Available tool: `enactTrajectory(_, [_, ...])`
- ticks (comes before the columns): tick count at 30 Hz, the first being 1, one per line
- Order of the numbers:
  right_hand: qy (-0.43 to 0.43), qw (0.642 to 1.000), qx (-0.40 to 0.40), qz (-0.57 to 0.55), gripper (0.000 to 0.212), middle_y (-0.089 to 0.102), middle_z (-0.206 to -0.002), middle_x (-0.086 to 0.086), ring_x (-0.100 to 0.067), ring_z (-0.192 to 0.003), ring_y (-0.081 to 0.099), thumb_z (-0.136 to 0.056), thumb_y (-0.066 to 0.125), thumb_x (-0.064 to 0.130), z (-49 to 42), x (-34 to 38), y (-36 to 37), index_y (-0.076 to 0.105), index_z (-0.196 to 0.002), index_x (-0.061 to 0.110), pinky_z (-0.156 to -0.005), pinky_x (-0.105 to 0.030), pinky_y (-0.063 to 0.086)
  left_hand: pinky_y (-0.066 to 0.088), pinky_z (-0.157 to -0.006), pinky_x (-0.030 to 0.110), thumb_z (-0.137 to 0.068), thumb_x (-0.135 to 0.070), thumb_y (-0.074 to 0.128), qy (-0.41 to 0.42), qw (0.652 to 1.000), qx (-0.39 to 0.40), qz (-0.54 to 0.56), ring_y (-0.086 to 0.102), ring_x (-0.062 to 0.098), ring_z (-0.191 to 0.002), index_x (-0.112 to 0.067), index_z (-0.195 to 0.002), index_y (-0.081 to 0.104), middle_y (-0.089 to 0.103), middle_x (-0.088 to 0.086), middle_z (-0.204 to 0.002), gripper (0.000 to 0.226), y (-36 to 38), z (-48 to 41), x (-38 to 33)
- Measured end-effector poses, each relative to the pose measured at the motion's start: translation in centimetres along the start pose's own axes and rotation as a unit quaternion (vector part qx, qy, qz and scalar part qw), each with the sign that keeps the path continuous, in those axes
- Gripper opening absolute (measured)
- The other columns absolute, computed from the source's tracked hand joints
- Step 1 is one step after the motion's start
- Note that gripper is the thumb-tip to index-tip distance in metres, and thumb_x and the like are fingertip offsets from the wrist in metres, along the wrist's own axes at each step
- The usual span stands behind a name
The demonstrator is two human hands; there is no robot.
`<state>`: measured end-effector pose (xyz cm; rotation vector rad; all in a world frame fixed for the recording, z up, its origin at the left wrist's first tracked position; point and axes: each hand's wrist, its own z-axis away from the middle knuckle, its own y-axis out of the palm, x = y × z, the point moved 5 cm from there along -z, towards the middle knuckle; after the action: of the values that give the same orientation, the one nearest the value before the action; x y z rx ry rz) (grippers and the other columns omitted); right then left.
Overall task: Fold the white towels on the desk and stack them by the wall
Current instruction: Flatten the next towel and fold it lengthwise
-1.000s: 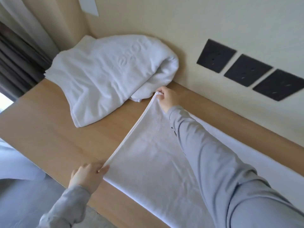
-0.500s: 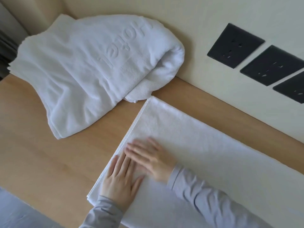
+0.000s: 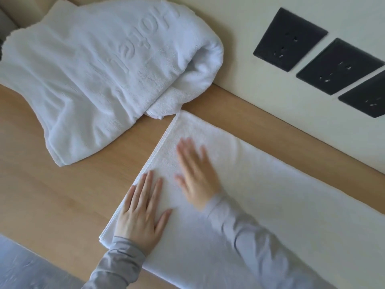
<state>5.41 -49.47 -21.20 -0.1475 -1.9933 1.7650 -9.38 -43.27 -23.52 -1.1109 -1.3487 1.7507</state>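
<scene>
A white towel (image 3: 281, 197) lies flat on the wooden desk (image 3: 52, 184), folded lengthwise, running from the centre off to the right. My left hand (image 3: 141, 213) presses flat on its near left end with straight fingers. My right hand (image 3: 195, 172), blurred with motion, lies flat on the towel just beyond the left one, fingers spread. A second, thicker white towel (image 3: 104, 69) with embossed lettering is loosely bundled against the wall (image 3: 239, 28) at the upper left, its edge almost touching the flat towel's far corner.
Three black wall sockets (image 3: 289, 38) sit on the cream wall at the upper right. The desk's near edge runs along the lower left, with a grey-blue floor (image 3: 31, 268) below it. A strip of bare desk lies between the flat towel and the wall.
A second ago both hands held the towel's left corners. They let go and laid flat on it; since then my right hand has slid farther up the towel, away from my left.
</scene>
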Motion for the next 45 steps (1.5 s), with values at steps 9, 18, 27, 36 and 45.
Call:
enactTrajectory(9, [-0.085,0.992,0.088,0.045,0.054,0.033,-0.15,-0.008,-0.024,-0.141,0.027,-0.095,0.041,0.033,9.0,-6.3,-0.6,0.035,-0.142,0.009,-0.112,-0.05,0.026,0.016,-0.117,0.042,-0.092,-0.054,0.028,0.004,1.0,-0.014,-0.023,0.014,0.022,-0.145,-0.013,-0.149,0.021,0.016,0.011,-0.157,0.071,-0.1,0.1,-0.1])
enactTrajectory(18, [0.243,0.962,0.044,0.114,0.064,0.007,-0.157,-0.014,-0.027,-0.146,0.003,-0.095,0.015,0.039,9.1,-17.7,-3.8,0.012,-0.147,0.002,-0.117,-0.05,-0.004,0.011,-0.118,0.047,-0.094,-0.045,0.025,-0.048,0.997,-0.039,-0.036,0.012,0.03,-0.144,-0.002,-0.147,0.023,0.017,0.017,-0.155,0.068,-0.7,0.9,-1.7])
enactTrajectory(27, [-0.022,0.998,0.041,0.033,0.049,0.038,-0.147,-0.012,-0.025,-0.14,0.029,-0.095,0.041,0.027,18.5,-3.0,-0.5,0.042,-0.137,0.001,-0.114,-0.049,0.024,0.022,-0.114,0.048,-0.097,-0.048,0.016,-0.008,1.0,-0.025,0.01,0.025,0.03,-0.14,0.0,-0.143,0.032,0.028,0.016,-0.151,0.068,2.6,3.2,-14.2])
enactTrajectory(36, [0.257,0.959,0.062,0.104,0.066,0.026,-0.153,-0.013,-0.028,-0.142,0.022,-0.093,0.018,0.044,24.8,-26.4,-7.0,0.025,-0.145,0.004,-0.115,-0.052,0.015,0.01,-0.119,0.042,-0.094,-0.055,0.024,-0.019,0.999,-0.033,-0.035,0.014,0.021,-0.145,-0.008,-0.149,0.018,0.016,0.008,-0.157,0.073,4.2,3.1,-13.7])
enactTrajectory(45, [0.198,0.979,-0.041,0.024,0.057,0.03,-0.149,-0.021,-0.037,-0.139,0.024,-0.091,0.032,0.025,25.0,-15.1,-5.5,0.032,-0.14,-0.003,-0.112,-0.056,0.019,0.014,-0.117,0.049,-0.096,-0.045,0.022,-0.014,0.999,-0.035,-0.012,0.017,0.029,-0.144,0.0,-0.147,0.021,0.02,0.016,-0.155,0.068,3.2,3.4,-18.2])
